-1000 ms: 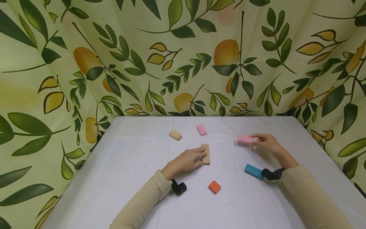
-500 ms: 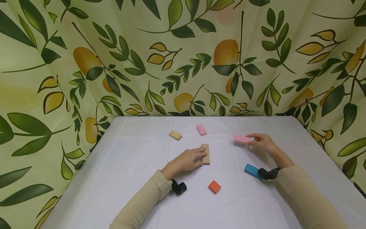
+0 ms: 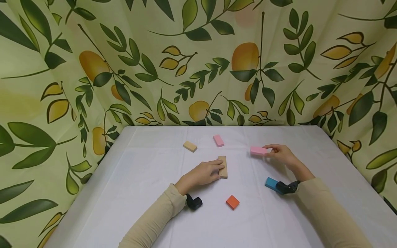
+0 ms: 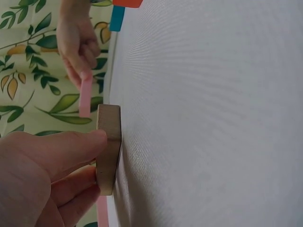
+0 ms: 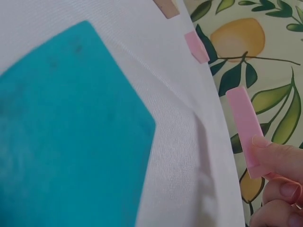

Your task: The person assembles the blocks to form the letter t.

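On the white cloth near the table's middle lies a tan wooden block (image 3: 224,173), its long side pointing away from me. My left hand (image 3: 202,173) holds it by its left edge, thumb and fingers about the wood (image 4: 109,146) in the left wrist view. To the right, my right hand (image 3: 281,154) pinches one end of a pink block (image 3: 258,151) between thumb and fingers. That pink block (image 5: 245,125) is raised off the cloth, with its free end pointing left in the head view.
A blue block (image 3: 271,183) lies under the right wrist's black camera (image 3: 287,187), partly covered by it. Nearer me is an orange block (image 3: 232,202). Farther back lie a second pink block (image 3: 219,140) and a small light wooden block (image 3: 190,146). A leaf-patterned curtain (image 3: 204,75) hangs behind the table.
My right hand has moved slowly left with the pink block, and its wrist camera now covers more of the blue block. The left hand and the wooden block stay in place.
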Demonstrator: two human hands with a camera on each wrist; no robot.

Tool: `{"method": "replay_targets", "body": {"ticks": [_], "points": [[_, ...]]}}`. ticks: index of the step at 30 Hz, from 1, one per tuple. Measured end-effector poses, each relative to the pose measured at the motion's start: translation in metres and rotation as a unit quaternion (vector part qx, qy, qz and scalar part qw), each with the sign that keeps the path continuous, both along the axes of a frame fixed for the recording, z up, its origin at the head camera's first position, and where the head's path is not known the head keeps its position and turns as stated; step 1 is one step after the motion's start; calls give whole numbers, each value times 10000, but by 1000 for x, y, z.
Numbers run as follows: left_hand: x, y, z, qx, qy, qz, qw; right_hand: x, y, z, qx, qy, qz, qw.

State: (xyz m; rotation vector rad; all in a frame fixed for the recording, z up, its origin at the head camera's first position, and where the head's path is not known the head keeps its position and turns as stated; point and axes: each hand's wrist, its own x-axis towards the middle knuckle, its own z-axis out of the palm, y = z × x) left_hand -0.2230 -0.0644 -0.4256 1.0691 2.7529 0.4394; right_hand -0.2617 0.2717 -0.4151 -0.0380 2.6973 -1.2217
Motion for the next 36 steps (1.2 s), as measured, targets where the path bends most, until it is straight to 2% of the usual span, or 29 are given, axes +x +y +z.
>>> {"method": "replay_targets", "body": {"ticks": [10, 21, 36], "points": [[0, 0, 1, 10, -23, -4, 10000, -3, -6, 0, -54, -144, -50, 9999], [1, 0, 3, 1, -37, -25, 10000, -2, -15, 1, -172, -122, -29, 9998], [0, 0, 2, 25, 22, -57, 10000, -7, -22, -5, -232, -128, 31, 9996]]}}
